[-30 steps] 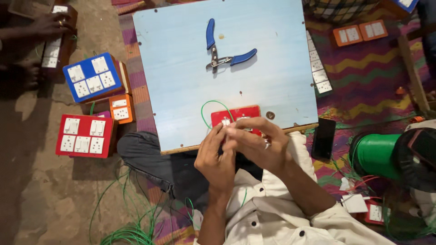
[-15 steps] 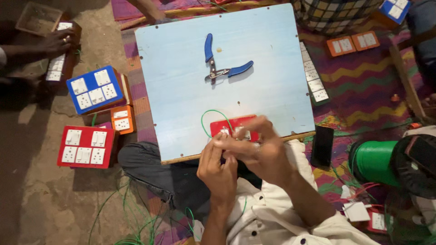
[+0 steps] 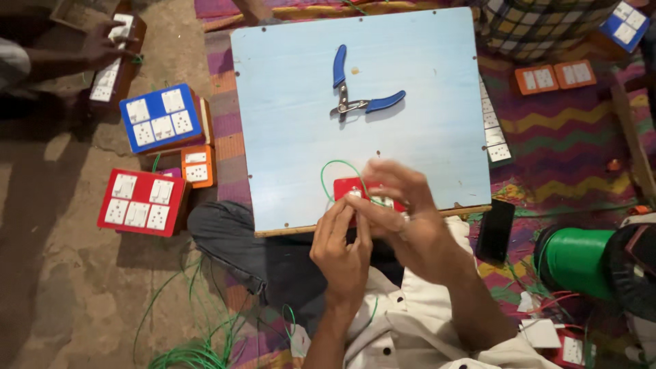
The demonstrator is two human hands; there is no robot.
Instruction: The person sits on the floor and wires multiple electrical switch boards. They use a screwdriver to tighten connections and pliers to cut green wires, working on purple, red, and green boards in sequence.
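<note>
A small red switch board (image 3: 347,186) lies at the near edge of a pale blue work board (image 3: 287,123). Both my hands are on it. My left hand (image 3: 342,249) pinches its near side with the fingertips. My right hand (image 3: 400,212) covers its right half, fingers curled over it. A thin green wire (image 3: 335,167) loops up from the red board onto the blue surface. Blue-handled pliers (image 3: 359,96) lie open further back on the board, untouched.
Left on the floor sit a blue switch box (image 3: 160,119), a red one (image 3: 140,201) and a small orange one (image 3: 197,166). Another person's hand (image 3: 102,44) works on a brown box. A green wire spool (image 3: 577,260), a black phone (image 3: 495,229) and loose green wire (image 3: 191,342) lie nearby.
The view has shifted slightly; my right hand has slid further over the red switch board. The other person's hand at the top left has moved on its box.
</note>
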